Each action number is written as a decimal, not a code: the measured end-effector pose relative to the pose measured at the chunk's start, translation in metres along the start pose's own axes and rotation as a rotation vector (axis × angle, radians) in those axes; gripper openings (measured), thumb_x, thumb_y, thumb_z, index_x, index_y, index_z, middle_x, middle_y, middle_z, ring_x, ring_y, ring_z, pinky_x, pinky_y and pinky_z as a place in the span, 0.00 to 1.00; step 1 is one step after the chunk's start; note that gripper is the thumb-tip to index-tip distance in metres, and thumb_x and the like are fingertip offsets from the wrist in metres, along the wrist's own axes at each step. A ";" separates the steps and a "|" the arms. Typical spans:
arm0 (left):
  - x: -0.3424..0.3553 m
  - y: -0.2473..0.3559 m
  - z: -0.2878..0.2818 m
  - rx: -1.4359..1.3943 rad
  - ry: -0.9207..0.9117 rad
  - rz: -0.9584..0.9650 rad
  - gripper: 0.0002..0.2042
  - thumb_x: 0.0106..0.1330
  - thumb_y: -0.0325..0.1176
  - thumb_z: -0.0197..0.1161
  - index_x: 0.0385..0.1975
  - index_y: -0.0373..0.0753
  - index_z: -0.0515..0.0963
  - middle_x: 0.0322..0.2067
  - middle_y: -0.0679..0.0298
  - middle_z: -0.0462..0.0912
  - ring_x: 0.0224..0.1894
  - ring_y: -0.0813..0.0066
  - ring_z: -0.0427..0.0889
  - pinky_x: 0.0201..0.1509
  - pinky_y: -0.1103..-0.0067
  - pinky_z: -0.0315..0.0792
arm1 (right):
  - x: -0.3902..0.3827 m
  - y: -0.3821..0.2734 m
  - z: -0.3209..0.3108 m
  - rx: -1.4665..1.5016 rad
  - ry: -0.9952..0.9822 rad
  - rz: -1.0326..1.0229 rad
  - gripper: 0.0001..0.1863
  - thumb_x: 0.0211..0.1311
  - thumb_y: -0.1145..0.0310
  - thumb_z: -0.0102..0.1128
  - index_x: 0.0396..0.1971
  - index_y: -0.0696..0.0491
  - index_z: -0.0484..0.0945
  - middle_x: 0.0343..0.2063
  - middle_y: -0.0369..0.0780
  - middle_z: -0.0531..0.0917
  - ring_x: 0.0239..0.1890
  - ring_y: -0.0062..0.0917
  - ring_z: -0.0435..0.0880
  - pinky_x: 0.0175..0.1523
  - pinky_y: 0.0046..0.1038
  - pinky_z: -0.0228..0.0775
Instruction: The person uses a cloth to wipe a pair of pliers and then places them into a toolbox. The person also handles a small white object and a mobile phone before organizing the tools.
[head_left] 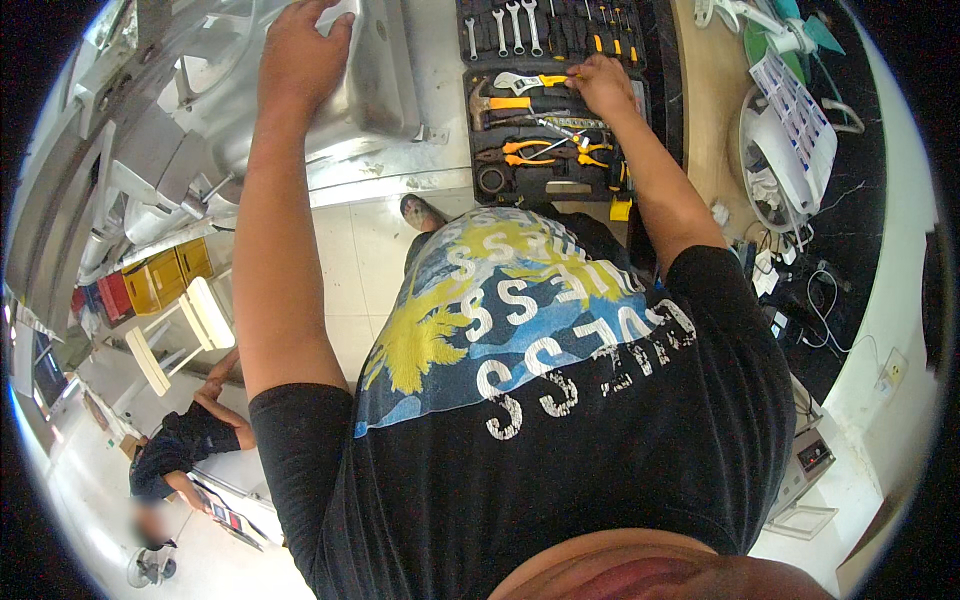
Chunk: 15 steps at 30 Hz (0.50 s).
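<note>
My right hand is over an open black tool case. Its fingers are pinched at the yellow handle end of an adjustable wrench, which lies along its slot. Just below the wrench is a hammer with an orange grip. Orange-handled pliers sit nearer to me. In the far half of the case are several combination wrenches and small screwdrivers. My left hand is at the shiny metal basin, thumb spread from the fingers; the fingertips are partly cut off by the top edge.
Right of the case runs a wooden surface, with a white fan and a white basket beyond. Cables hang at the right. Low on the left are a cream stool, yellow bins and another person.
</note>
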<state>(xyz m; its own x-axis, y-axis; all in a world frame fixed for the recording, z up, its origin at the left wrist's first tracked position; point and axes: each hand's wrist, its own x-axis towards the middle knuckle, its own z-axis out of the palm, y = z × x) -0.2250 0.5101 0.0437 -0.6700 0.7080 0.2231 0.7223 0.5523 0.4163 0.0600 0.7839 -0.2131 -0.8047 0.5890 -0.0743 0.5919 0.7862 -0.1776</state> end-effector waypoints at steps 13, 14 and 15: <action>0.005 -0.002 0.000 0.005 -0.025 -0.036 0.16 0.62 0.33 0.64 0.48 0.33 0.80 0.53 0.47 0.78 0.59 0.48 0.74 0.66 0.65 0.66 | 0.047 -0.024 -0.041 -0.131 -0.349 -0.022 0.21 0.56 0.47 0.68 0.43 0.46 0.86 0.45 0.43 0.86 0.51 0.41 0.84 0.57 0.42 0.76; 0.006 -0.003 0.001 -0.024 -0.028 -0.038 0.16 0.62 0.33 0.64 0.49 0.33 0.79 0.54 0.47 0.78 0.59 0.48 0.73 0.67 0.66 0.66 | 0.053 -0.027 -0.039 -0.144 -0.387 -0.009 0.22 0.56 0.47 0.69 0.43 0.49 0.86 0.45 0.45 0.86 0.51 0.41 0.84 0.57 0.42 0.76; 0.006 -0.003 0.002 -0.049 -0.030 -0.040 0.16 0.62 0.33 0.64 0.49 0.33 0.79 0.54 0.47 0.77 0.60 0.48 0.73 0.67 0.66 0.66 | 0.057 -0.030 -0.039 -0.154 -0.425 0.003 0.23 0.55 0.48 0.69 0.42 0.51 0.86 0.46 0.46 0.85 0.52 0.41 0.83 0.57 0.42 0.76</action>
<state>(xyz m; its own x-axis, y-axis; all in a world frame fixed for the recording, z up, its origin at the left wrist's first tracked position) -0.2309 0.5129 0.0420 -0.6925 0.6988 0.1794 0.6851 0.5589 0.4672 -0.0015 0.8012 -0.1741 -0.7314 0.4875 -0.4768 0.5682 0.8223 -0.0310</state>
